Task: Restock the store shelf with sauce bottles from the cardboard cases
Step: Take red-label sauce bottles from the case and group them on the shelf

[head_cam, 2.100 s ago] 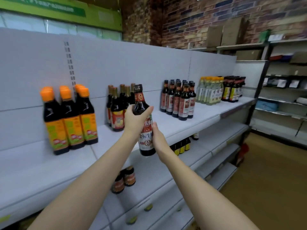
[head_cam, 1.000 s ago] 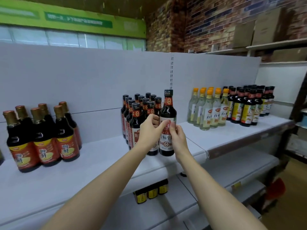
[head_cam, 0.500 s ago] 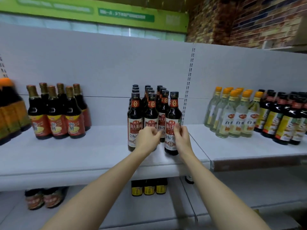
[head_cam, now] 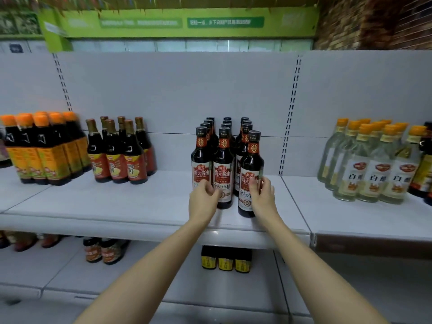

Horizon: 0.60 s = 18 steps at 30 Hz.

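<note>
A cluster of dark soy sauce bottles (head_cam: 222, 170) with red-and-white labels stands in rows at the middle of the white shelf (head_cam: 140, 206). The front right bottle (head_cam: 252, 160) stands upright a little ahead of the others, near the shelf's front edge. My right hand (head_cam: 263, 198) wraps its lower label, thumb on the front and fingers around the right side. My left hand (head_cam: 203, 201) hovers just in front of the front left bottle (head_cam: 201, 160), fingers loosely curled and holding nothing. No cardboard case is in view.
On the same shelf, red-labelled dark bottles (head_cam: 117, 164) and orange-capped bottles (head_cam: 42, 160) stand to the left, and clear vinegar bottles (head_cam: 374, 174) to the right. Small yellow-labelled bottles (head_cam: 225, 261) and other dark bottles (head_cam: 102, 251) sit on the lower shelf.
The bottle went from carried in both hands to standing on the shelf at the front right of the cluster. My left hand has come off it; my right hand stays on it.
</note>
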Tool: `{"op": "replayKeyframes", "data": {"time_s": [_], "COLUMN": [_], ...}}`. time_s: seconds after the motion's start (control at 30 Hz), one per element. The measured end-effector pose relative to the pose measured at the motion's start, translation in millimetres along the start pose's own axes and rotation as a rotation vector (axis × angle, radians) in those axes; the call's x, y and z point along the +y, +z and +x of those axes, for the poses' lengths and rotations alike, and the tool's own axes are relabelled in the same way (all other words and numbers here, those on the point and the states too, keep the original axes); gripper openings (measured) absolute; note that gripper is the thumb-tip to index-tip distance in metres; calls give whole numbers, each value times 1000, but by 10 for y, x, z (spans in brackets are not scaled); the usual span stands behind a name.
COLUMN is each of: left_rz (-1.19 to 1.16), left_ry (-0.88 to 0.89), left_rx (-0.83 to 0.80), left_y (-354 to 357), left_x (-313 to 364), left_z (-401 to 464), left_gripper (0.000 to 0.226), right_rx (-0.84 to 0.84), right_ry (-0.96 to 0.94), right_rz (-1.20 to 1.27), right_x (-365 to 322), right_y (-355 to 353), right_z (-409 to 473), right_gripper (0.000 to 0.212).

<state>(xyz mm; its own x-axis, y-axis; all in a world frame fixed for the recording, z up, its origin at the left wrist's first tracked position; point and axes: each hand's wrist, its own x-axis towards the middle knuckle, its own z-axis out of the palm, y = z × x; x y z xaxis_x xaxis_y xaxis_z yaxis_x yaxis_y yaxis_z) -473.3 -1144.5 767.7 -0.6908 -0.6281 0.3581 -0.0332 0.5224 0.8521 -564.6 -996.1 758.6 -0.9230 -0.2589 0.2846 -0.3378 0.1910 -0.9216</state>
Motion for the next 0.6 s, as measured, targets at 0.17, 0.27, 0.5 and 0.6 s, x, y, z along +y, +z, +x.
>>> {"op": "replayKeyframes", "data": {"time_s": [0.17, 0.27, 0.5, 0.6], "left_rz": [-8, -72, -158, -157], "left_ry": [-67, -121, -95, -84], "left_rx": [122, -29, -60, -64], "left_y": [-140, -134, 15, 34], "left_x": [-123, -260, -351, -371], "left_z": [105, 238, 283, 304], "left_gripper": [64, 84, 99, 99], "right_rx": [1, -14, 61, 84], "right_ry": [-21, 14, 53, 45], "right_rz": [1, -13, -149, -160], "right_x": [133, 102, 102, 65], "right_y": [3, 35, 192, 229], "right_z": [-100, -34, 55, 78], "right_gripper": [64, 58, 68, 67]}}
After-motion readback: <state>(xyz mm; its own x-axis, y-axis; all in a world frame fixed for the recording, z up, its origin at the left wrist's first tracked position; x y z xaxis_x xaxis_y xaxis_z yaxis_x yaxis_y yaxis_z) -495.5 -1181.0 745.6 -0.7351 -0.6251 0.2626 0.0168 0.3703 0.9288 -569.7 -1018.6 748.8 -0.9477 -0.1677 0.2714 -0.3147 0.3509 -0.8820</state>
